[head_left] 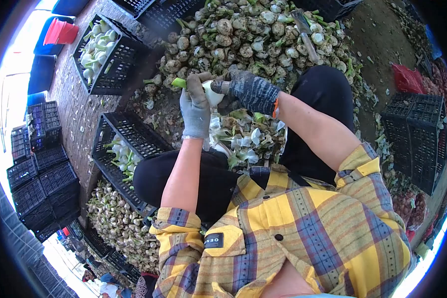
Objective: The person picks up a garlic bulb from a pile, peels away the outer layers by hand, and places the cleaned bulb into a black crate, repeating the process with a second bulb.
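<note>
My left hand (195, 107), in a grey glove with soiled fingers, is closed round a white garlic bulb (214, 95). The bulb's cut green stem (179, 83) sticks out to the left of the fingers. My right hand (254, 92), in a dark mottled knit glove, has its thumb pressed on the bulb's right side and its other fingers curled behind it. Whether those hidden fingers also hold a tool does not show. Below both hands, peeled skins and leaf scraps (243, 136) lie between my legs.
A large heap of unpeeled garlic (223, 40) lies ahead, with a long narrow tool (305, 39) on top. Black crates with whitish bulbs stand at left, one farther off (121, 64) and one by my knee (139, 131). More crates (413, 134) stand at right.
</note>
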{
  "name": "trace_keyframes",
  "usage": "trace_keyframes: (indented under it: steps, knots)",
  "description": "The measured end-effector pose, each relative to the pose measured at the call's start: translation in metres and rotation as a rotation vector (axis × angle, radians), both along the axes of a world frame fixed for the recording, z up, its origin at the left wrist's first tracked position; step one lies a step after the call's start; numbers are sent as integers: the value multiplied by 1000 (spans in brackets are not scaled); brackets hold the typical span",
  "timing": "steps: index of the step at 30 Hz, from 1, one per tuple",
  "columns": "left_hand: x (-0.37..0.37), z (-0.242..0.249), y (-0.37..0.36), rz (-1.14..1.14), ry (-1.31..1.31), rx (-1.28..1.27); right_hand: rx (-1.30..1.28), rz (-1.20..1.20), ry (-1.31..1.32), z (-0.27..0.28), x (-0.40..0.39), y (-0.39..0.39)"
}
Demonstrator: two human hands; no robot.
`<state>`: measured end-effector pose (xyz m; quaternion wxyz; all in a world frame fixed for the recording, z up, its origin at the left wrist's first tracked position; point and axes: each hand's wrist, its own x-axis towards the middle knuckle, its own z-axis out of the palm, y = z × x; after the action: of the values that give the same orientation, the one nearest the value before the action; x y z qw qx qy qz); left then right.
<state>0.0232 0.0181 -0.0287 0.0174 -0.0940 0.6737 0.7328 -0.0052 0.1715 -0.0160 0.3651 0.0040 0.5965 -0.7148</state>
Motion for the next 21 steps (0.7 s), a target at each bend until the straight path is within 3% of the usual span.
trace_keyframes:
  steps: [4,6,8,10,13,16,21]
  knots:
    - [0,8,0,5,-37,43,-165,-12,-76,-6,3,5]
    - [0,9,0,39,-13,5,-22,-2,80,-20,0,4]
    - [-1,9,-1,61,1,-20,-31,-30,48,-28,-1,5]
    - [-1,9,-2,69,3,-27,-190,-98,-174,-7,1,7]
    - [-1,7,-3,67,38,-39,241,-5,90,-4,1,-2]
    - [0,6,-2,101,-9,-47,373,4,413,-22,1,4]
    - [-5,13,-5,185,-33,94,345,-109,235,-53,-6,4]
